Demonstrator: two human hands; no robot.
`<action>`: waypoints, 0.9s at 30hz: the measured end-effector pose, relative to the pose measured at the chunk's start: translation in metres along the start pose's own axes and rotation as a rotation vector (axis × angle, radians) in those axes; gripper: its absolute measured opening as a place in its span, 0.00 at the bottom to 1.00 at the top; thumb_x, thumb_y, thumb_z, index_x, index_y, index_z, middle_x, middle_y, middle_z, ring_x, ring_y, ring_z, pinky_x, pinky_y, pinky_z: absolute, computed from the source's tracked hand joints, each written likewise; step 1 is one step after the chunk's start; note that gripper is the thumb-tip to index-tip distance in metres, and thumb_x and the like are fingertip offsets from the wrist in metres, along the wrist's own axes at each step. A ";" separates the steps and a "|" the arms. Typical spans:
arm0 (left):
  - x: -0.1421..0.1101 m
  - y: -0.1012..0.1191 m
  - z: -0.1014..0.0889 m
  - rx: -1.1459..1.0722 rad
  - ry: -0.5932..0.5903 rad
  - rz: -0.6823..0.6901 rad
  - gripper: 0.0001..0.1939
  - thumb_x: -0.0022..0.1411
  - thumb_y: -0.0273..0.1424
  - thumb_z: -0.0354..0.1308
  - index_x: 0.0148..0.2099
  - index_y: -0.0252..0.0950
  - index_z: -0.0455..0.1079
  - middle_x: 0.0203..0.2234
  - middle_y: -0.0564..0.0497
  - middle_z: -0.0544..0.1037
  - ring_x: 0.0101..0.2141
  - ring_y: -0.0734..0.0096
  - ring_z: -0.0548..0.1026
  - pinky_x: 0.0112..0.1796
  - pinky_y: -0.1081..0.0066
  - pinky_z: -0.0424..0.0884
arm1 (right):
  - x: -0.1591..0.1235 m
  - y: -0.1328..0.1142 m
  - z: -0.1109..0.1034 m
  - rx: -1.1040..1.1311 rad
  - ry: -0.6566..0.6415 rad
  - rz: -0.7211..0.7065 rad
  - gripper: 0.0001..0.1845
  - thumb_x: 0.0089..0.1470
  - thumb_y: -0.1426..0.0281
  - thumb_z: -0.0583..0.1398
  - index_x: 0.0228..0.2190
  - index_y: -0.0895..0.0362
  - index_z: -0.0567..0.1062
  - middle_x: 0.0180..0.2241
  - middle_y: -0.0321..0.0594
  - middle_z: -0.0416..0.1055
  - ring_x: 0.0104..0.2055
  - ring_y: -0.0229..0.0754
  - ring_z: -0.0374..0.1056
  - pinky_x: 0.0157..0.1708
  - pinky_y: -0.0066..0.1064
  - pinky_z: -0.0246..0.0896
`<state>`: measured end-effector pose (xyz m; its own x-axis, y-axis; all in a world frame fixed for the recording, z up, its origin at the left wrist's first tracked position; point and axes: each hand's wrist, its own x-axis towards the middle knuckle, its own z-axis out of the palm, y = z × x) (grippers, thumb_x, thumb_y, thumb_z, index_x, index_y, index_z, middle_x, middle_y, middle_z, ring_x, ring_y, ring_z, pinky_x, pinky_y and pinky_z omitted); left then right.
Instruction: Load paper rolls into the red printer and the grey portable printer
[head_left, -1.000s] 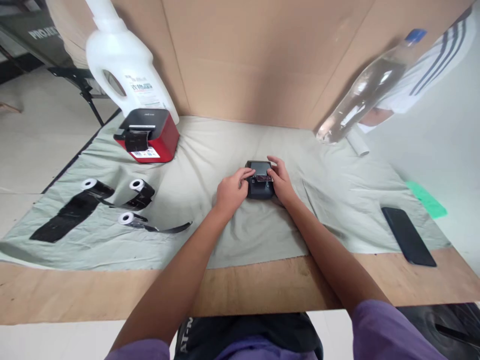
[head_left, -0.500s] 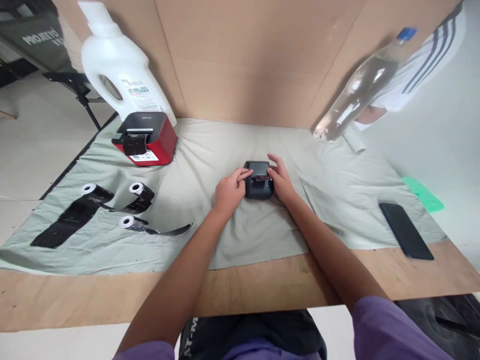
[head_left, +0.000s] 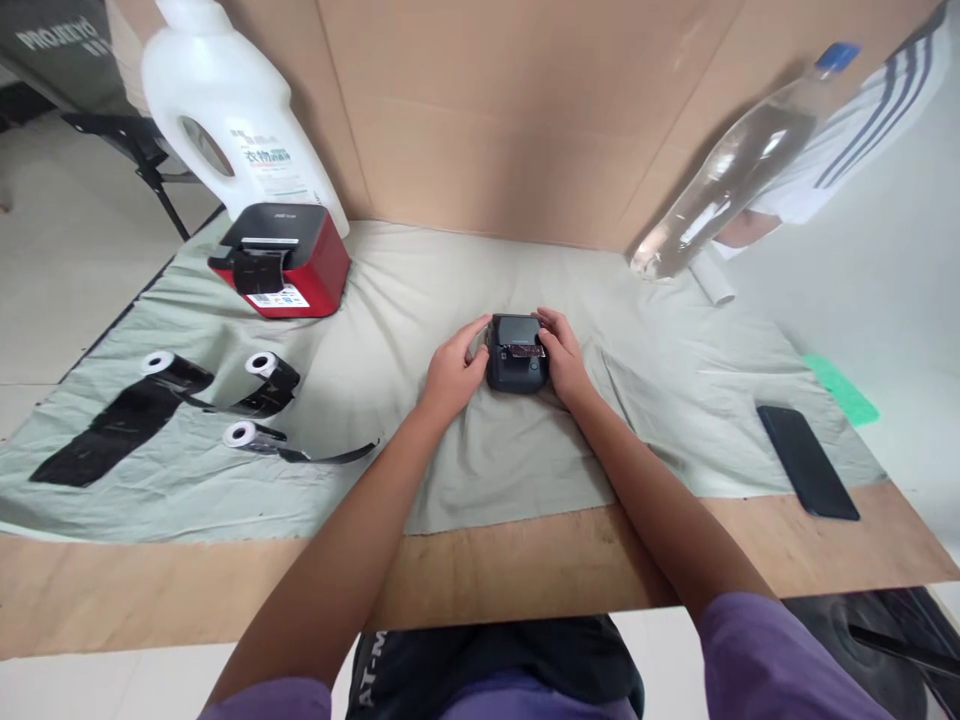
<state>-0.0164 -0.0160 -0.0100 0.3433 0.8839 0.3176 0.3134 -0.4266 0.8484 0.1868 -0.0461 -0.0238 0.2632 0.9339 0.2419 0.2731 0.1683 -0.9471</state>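
A small black portable printer (head_left: 517,372) rests on the cloth in front of me, its top facing up. A dark shiny strip (head_left: 523,351) shows at the slot across its top. My left hand (head_left: 454,372) grips the printer's left side, thumb at the near edge and fingers reaching to the far corner. On the other side my right hand (head_left: 564,357) holds the right edge, its thumb near the strip and fingers curled round the far corner. The printer's sides are partly hidden by my fingers.
Left stands a red-and-black printer (head_left: 289,262) before a white jug (head_left: 225,110). Several rolls of black paper (head_left: 259,437) lie nearer. A leaning water bottle (head_left: 739,170), white tube (head_left: 711,278), phone (head_left: 806,462) and green piece (head_left: 841,388) are right. Cardboard (head_left: 480,120) stands behind; a person's sleeve (head_left: 892,120) shows beyond.
My left fingers have moved off the printer's top to its left side. My right thumb has shifted slightly up from the strip. The view has tilted a little.
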 end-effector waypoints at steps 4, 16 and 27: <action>0.003 -0.011 0.003 -0.047 -0.011 0.084 0.22 0.69 0.27 0.50 0.62 0.39 0.72 0.57 0.47 0.76 0.54 0.64 0.76 0.54 0.64 0.72 | 0.001 0.001 -0.002 0.023 -0.045 -0.003 0.25 0.58 0.54 0.58 0.55 0.48 0.68 0.61 0.43 0.66 0.64 0.49 0.60 0.68 0.47 0.51; -0.005 0.008 0.005 0.234 -0.029 0.046 0.28 0.62 0.16 0.48 0.55 0.47 0.76 0.62 0.58 0.71 0.60 0.65 0.72 0.61 0.61 0.67 | -0.004 -0.007 0.004 0.031 -0.013 0.007 0.30 0.58 0.50 0.58 0.57 0.49 0.63 0.63 0.46 0.61 0.61 0.50 0.63 0.60 0.46 0.63; -0.001 0.000 0.000 0.059 0.032 -0.163 0.28 0.63 0.23 0.52 0.64 0.36 0.67 0.47 0.45 0.83 0.34 0.68 0.79 0.45 0.66 0.75 | -0.067 -0.024 0.014 -0.151 0.175 0.081 0.33 0.55 0.55 0.60 0.58 0.54 0.62 0.56 0.54 0.68 0.57 0.54 0.67 0.60 0.51 0.62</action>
<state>-0.0171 -0.0172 -0.0100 0.2552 0.9477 0.1917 0.4140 -0.2863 0.8641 0.1492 -0.1086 -0.0200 0.4427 0.8714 0.2113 0.3762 0.0334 -0.9259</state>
